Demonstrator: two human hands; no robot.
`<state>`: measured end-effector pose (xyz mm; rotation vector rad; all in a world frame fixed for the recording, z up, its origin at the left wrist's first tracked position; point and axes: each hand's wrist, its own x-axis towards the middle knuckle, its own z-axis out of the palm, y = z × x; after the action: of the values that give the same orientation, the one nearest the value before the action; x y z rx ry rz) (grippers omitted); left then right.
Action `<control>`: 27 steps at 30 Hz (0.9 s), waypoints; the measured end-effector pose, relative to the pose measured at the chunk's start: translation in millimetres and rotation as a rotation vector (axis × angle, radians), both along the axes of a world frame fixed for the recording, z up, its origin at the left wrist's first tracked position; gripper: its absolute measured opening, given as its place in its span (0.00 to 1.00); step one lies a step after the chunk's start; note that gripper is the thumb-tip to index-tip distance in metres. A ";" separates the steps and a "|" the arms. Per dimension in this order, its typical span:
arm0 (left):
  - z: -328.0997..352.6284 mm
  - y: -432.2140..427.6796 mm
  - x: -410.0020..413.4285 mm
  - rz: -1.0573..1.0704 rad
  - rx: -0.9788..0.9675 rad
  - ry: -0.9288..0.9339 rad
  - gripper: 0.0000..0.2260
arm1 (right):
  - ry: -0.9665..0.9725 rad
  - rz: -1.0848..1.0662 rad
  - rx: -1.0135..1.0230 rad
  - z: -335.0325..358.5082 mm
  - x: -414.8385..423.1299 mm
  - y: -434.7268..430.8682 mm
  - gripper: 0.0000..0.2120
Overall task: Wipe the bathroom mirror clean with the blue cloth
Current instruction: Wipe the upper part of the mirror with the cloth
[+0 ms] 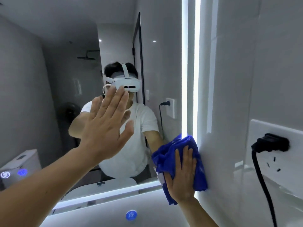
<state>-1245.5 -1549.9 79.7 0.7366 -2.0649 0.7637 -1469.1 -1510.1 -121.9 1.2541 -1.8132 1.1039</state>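
This is looking like a bathroom: a large wall mirror is glowing along its edges with light strips and is reflecting a dark overhead shower head and a black-framed glass door. Pale glossy tiles are covering the wall beside it.

L hand flat, fingers straight; R hand flat, lower.

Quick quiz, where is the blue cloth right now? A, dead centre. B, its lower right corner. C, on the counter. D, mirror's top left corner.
B: the right hand presses the blue cloth flat against the mirror at its lower right corner, beside the lit strip.
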 end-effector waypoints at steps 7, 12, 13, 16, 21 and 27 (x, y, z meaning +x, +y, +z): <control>-5.0 0.4 -2.2 0.031 0.009 -0.008 0.30 | -0.011 -0.009 -0.030 32.0 8.8 2.6 0.30; 9.4 -0.3 4.5 0.033 0.002 0.028 0.30 | -0.041 -0.048 -0.206 208.5 13.3 -14.1 0.33; 12.2 0.4 7.2 0.029 -0.002 0.037 0.30 | -0.028 -0.057 -0.253 245.9 12.8 -17.1 0.33; 20.5 2.6 16.2 0.018 -0.024 0.067 0.30 | 0.014 -0.078 -0.360 307.7 11.4 -24.2 0.34; 8.3 2.3 18.6 0.056 0.021 0.087 0.30 | 0.135 -0.070 -0.396 249.0 6.2 -25.8 0.31; -19.6 3.1 12.4 0.043 0.043 0.047 0.30 | 0.143 -0.041 -0.303 116.9 -7.3 -25.9 0.32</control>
<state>-1233.1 -1546.9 60.1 0.8177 -2.0346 0.7214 -1476.4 -1536.0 -5.0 1.0815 -1.4945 1.1834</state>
